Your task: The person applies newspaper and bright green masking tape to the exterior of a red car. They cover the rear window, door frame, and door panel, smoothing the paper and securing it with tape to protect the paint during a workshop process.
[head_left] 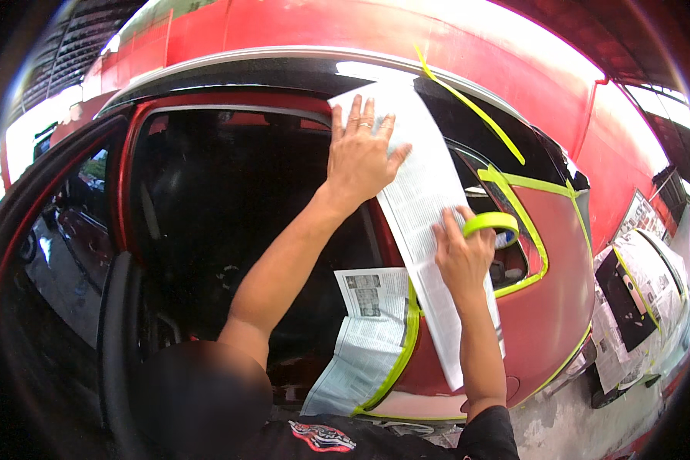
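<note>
A long folded sheet of newspaper (418,180) lies slantwise over the side of a red car, from the roof edge down past the rear window. My left hand (360,157) rests palm down on its upper end, fingers spread. Lower on the sheet is my right hand (465,253), with bent fingers touching the paper. That hand also holds a roll of yellow-green masking tape (492,222), which stands out to the right. Strips of the same tape (543,257) border the rear side window. A loose tape strip (475,111) crosses the black roof.
An open car door (61,222) stands at the left, beside the dark cabin opening (238,199). Another taped newspaper piece (364,345) hangs along the opening's rear edge. Newspaper-covered car parts (640,287) stand at the right. A red wall (322,31) runs behind the car.
</note>
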Action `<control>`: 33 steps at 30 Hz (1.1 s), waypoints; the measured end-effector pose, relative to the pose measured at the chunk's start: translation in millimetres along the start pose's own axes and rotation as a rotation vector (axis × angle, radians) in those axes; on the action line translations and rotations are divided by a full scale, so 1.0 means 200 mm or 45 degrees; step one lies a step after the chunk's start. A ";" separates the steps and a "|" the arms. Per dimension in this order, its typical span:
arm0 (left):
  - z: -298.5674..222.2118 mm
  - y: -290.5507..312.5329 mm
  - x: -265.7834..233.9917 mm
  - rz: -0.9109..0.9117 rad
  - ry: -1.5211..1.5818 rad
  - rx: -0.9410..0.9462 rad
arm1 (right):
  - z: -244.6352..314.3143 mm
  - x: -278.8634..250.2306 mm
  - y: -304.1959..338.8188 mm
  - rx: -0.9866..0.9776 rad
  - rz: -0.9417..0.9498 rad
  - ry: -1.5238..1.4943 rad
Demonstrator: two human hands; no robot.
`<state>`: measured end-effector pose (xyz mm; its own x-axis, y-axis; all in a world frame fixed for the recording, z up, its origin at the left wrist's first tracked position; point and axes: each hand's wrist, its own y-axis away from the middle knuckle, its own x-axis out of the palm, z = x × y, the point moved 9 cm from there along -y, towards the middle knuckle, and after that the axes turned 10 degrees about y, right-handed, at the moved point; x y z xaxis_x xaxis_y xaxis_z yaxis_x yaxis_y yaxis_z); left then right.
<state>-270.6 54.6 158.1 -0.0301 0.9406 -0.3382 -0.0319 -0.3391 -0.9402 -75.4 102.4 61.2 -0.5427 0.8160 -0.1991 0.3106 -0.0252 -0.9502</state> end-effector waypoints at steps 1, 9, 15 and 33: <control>0.02 0.01 0.04 -0.018 0.020 0.018 | 0.01 -0.03 0.02 -0.022 0.056 -0.017; -0.08 0.15 0.10 0.020 0.009 -0.073 | -0.01 -0.04 -0.36 0.172 -0.774 -0.715; -0.10 0.10 -0.05 -0.133 0.085 0.110 | 0.00 0.06 -0.36 0.028 -0.858 -0.592; -0.31 0.09 -0.01 -0.386 0.915 0.082 | 0.02 0.11 -0.42 0.040 -0.679 -0.534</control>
<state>-210.2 47.4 139.5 0.6429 0.7653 -0.0307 0.0061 -0.0451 -0.9990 -116.2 121.4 135.0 -0.8739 0.4288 0.2289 -0.1032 0.2965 -0.9494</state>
